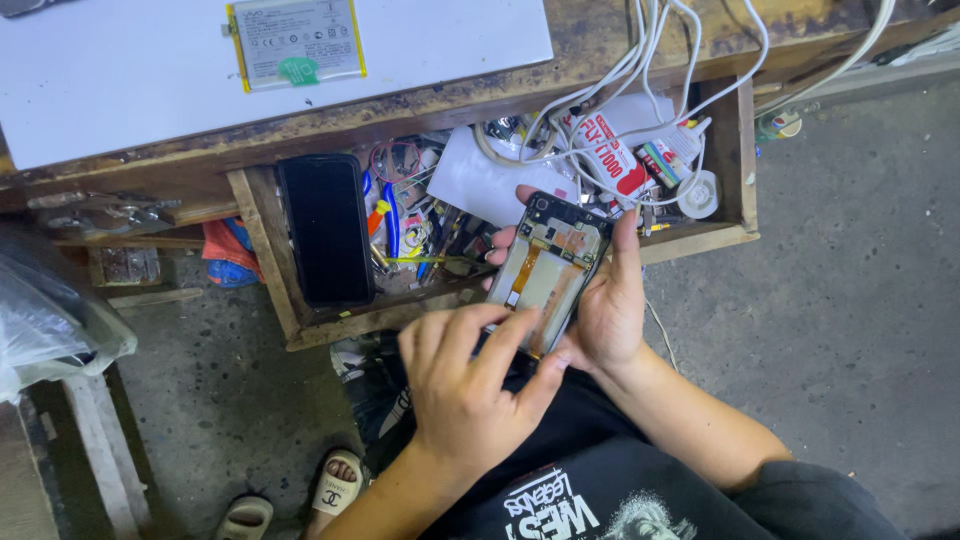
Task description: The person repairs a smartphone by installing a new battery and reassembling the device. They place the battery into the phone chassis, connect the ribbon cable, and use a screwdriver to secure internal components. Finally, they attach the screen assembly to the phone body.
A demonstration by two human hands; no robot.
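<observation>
An opened phone (552, 265), its back removed and orange flex cables and metal frame showing, is held over an open wooden drawer. My right hand (610, 300) grips the phone along its right edge, thumb up the side and fingertips curling around the top left. My left hand (470, 385) hovers at the phone's lower end, its fingertips touching the bottom edge of the frame. It holds nothing that I can see.
The open drawer (262, 240) holds a black phone (325, 228), tools, white cables (620, 90), a glue tube (612, 155) and a tape roll (697, 193). A phone battery (295, 42) lies on a white sheet on the bench top. A plastic bag (50, 310) is at the left.
</observation>
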